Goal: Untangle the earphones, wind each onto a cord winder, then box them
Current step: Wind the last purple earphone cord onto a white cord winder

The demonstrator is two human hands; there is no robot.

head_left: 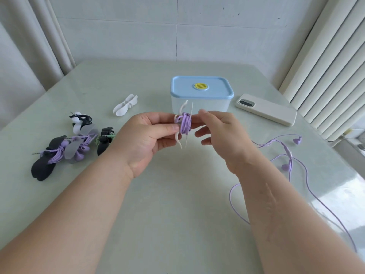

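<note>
My left hand (150,135) pinches a white cord winder (180,142) above the table's middle, with purple earphone cord (185,123) wound round its waist. My right hand (217,129) is at the winder's right side with fingers spread; whether it holds the cord is hidden. The rest of the purple earphones (289,155) trails loose over the table to the right, both earbuds lying there. The box (199,104), clear with a blue lid (201,86) on it, stands just behind my hands.
Left on the table lie wound earphones on winders: purple on black (59,153), green on black (104,140), black on white (79,121). An unused white winder (125,105) lies behind them. A phone in a white case (266,109) rests right of the box.
</note>
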